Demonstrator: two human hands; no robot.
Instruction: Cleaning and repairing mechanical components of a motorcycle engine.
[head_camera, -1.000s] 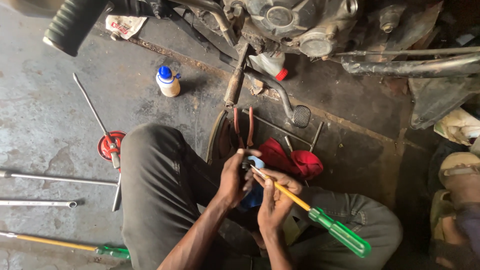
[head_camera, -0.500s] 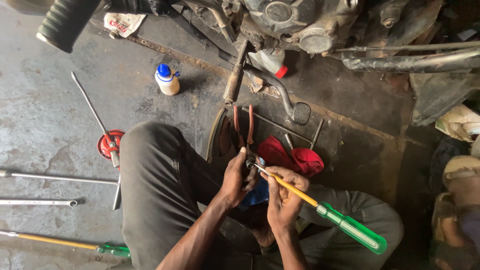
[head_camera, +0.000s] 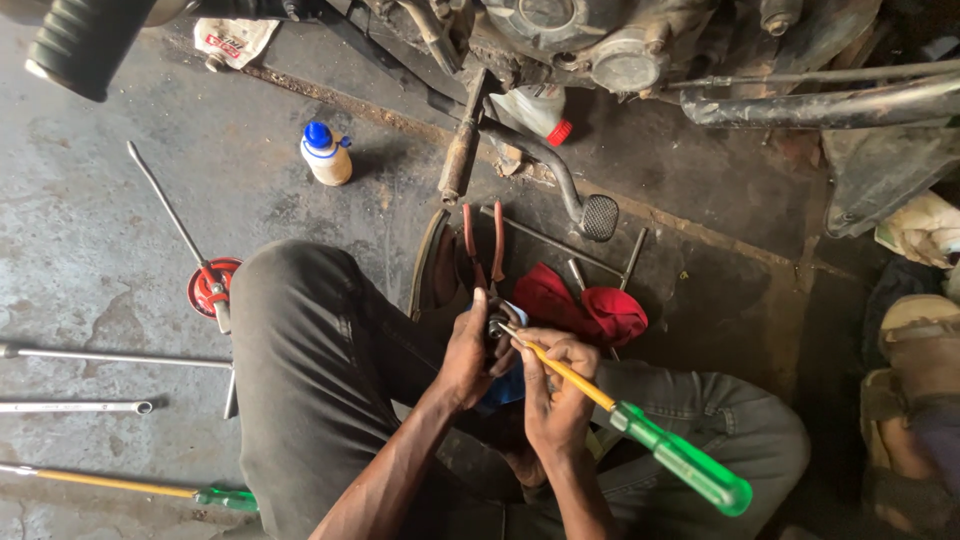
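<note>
My left hand (head_camera: 468, 352) grips a small dark metal part (head_camera: 497, 327) over my lap, with a blue cloth (head_camera: 503, 385) under it. My right hand (head_camera: 553, 395) holds a screwdriver (head_camera: 640, 430) with a yellow shaft and a green handle. The screwdriver's tip rests against the metal part. Both hands sit between my knees, which are in dark trousers. The part itself is mostly hidden by my fingers.
A motorcycle engine (head_camera: 600, 30) and kick lever (head_camera: 462, 150) stand ahead. Red-handled pliers (head_camera: 483, 240), a red cloth (head_camera: 585, 305), a small bottle with a blue cap (head_camera: 326, 154), long metal rods (head_camera: 110, 357) and a second green-handled screwdriver (head_camera: 130, 487) lie on the concrete floor.
The view has shifted a little. My hands stay together over my lap, and the screwdriver's handle has swung slightly lower to the right.
</note>
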